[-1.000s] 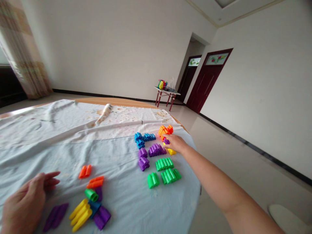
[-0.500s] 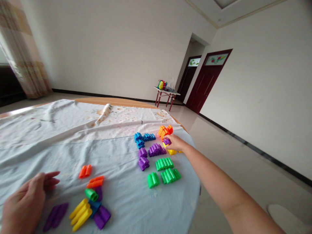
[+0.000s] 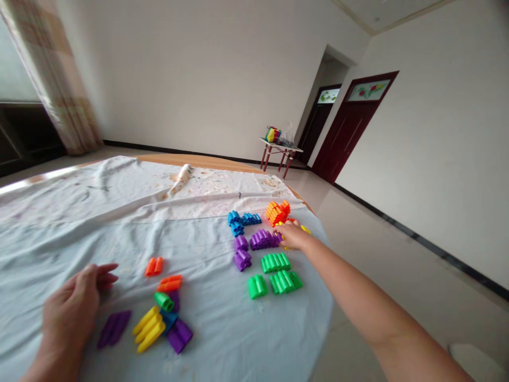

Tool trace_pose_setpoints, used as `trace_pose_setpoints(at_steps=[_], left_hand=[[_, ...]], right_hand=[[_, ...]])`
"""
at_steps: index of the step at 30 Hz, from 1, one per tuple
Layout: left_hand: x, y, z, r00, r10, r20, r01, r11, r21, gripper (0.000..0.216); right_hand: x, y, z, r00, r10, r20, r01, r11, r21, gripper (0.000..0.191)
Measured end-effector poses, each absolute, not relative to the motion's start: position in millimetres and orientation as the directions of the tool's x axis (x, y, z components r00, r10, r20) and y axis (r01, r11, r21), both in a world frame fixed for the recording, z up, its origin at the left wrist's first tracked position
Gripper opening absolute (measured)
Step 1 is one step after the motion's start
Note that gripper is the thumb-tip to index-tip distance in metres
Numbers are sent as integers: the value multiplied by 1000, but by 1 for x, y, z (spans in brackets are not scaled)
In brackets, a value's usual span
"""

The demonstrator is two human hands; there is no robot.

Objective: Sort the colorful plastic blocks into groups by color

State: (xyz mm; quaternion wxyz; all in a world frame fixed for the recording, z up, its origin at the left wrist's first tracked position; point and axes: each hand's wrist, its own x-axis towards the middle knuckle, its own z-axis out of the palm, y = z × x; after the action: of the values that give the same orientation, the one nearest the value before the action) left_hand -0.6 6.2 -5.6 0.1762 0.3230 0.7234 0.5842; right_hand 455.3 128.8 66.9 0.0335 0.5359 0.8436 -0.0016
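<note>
My right hand [image 3: 293, 235] is at the right side of the cloth, its fingers closed on a small purple plastic tube piece [image 3: 277, 239]. That piece is against the end of a row of joined purple tubes [image 3: 260, 240]. Behind the hand is a cluster of orange tubes [image 3: 275, 212]; yellow pieces [image 3: 305, 229] are partly hidden by it. My left hand [image 3: 77, 297] rests at the left with fingers stretched out, holding nothing. Closest to it lie flat purple tubes [image 3: 114, 329], yellow tubes [image 3: 149, 329] and orange tubes [image 3: 154, 267].
Green tube groups [image 3: 284, 282] and blue ones [image 3: 236, 223] stand around the purple row. A loose green piece [image 3: 164, 301] lies amid the mixed pile. A wrinkled cloth [image 3: 207, 329] covers the round table. A small side table [image 3: 280, 145] with bags stands by the far wall.
My right hand has lowered the purple piece from beside the orange cluster to the end of the purple row. The view has shifted slightly; my left hand stays open.
</note>
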Motion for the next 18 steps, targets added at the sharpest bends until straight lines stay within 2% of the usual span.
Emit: trace_pose_setpoints(at_steps=[3, 10, 14, 18], left_hand=[[9, -1, 8, -710, 702, 55, 168, 93, 981, 40], [11, -4, 10, -701, 710, 70, 156, 57, 986, 39], [11, -5, 10, -693, 718, 69, 148, 48, 988, 38], [12, -3, 9, -688, 723, 63, 133, 41, 990, 38]], right_hand=[[451, 126, 65, -416, 906, -75, 903, 422, 82, 40], [452, 124, 62, -422, 902, -89, 892, 431, 138, 47], [448, 118, 76, -410, 910, 57, 910, 404, 96, 39], [407, 89, 100, -470, 830, 300, 855, 513, -79, 27]])
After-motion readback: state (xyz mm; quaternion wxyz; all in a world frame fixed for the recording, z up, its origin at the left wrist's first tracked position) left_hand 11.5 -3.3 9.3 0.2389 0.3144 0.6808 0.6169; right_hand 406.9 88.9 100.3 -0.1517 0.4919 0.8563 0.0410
